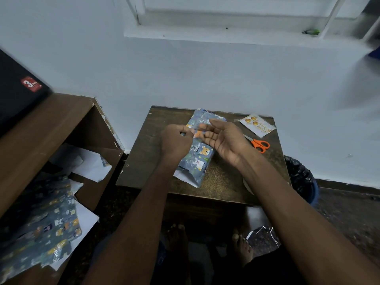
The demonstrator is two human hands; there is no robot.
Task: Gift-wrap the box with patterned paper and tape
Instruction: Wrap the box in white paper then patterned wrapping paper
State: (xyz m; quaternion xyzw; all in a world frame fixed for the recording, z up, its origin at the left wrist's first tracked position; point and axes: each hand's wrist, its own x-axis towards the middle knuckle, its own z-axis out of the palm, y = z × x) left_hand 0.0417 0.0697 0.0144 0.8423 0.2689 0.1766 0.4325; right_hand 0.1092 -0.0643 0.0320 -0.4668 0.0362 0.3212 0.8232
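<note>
Blue animal-print paper [198,153] is already covering the box at frame centre on the surface [222,177], its near end flap sitting unfolded. Left hand [175,141] is pinching what looks like a tape strip [196,128]; right hand [224,138] is lying relaxed and wide, holding nothing.

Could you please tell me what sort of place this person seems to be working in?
Probably a room in a home, not a workshop: a small wooden table pushed against a painted wall under a window ledge, a bin lined with a black bag beside it, and bare feet on the floor.

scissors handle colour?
Orange, on the scissors at the table's right side; clearest in the head view, the only one.
</note>
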